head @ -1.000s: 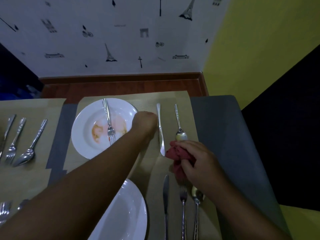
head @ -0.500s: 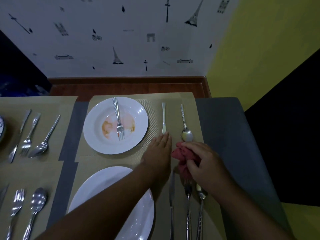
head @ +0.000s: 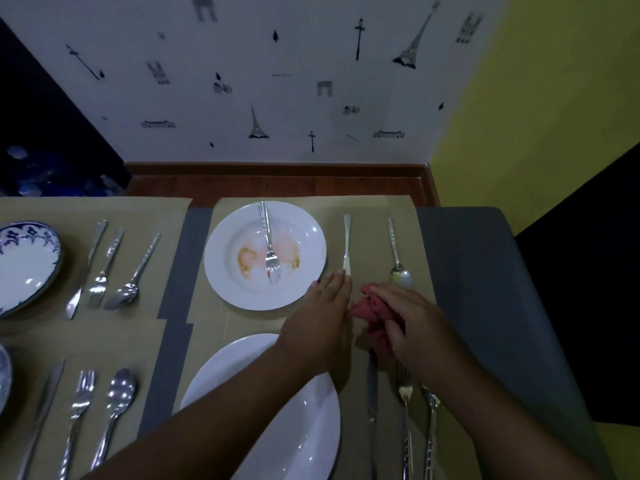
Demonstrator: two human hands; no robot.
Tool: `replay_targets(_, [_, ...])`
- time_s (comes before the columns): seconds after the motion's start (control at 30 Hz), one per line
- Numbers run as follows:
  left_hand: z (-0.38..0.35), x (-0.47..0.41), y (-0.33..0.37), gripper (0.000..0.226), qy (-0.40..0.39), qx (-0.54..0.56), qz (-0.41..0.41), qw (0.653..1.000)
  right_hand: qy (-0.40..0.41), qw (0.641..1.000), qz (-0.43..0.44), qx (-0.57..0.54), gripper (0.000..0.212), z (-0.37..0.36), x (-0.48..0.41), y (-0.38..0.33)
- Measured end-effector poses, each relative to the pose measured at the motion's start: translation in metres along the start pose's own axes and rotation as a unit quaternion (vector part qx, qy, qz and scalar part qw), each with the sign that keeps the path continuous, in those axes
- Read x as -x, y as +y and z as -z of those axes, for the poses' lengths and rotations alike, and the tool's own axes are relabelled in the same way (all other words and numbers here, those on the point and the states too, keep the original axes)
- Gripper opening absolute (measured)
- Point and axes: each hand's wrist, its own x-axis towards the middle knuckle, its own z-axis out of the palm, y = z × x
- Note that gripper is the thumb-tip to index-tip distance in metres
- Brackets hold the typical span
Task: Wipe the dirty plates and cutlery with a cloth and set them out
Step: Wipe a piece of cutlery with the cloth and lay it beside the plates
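Both hands barely moved — left hand (head: pixel 322 320) flat over the knife (head: pixel 347 244), right hand (head: pixel 415 323) clutching the cloth (head: pixel 372 311).

Dim, muted light; the upper-left and right edges of the frame sink to near black. Small glints sit on the stained round white plate (head: pixel 221 271) and the shiny steel spoon (head: pixel 120 389) at lower left. Wide-angle distortion tilts the white patterned wall (head: pixel 311 64); detail is soft.

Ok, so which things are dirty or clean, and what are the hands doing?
far plate: dirty, orange smears
fork: lying in far plate
near plate: looks clean
knife: lying flat
red cloth: bunched up
right hand: grips red cloth
left hand: flat, fingers straight, beside knife
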Motion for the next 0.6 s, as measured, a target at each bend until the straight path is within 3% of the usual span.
replay_targets(0.17, [0.035, 0.014, -0.056, 0.060, 0.088, 0.051, 0.136, 0.986, -0.022, 0.999, 0.034, -0.017, 0.039, -0.019, -0.027, -0.027])
replay_targets(0.3, [0.062, -0.001, -0.096, 0.051, 0.109, 0.053, 0.206, 0.971, -0.045, 0.995, 0.078, 0.041, 0.043, -0.044, -0.056, -0.046])
replay_targets(0.6, [0.068, -0.069, -0.143, 0.031, 0.122, 0.239, 0.354, 0.896, -0.039, 0.994, 0.076, 0.074, 0.052, -0.070, -0.096, -0.064])
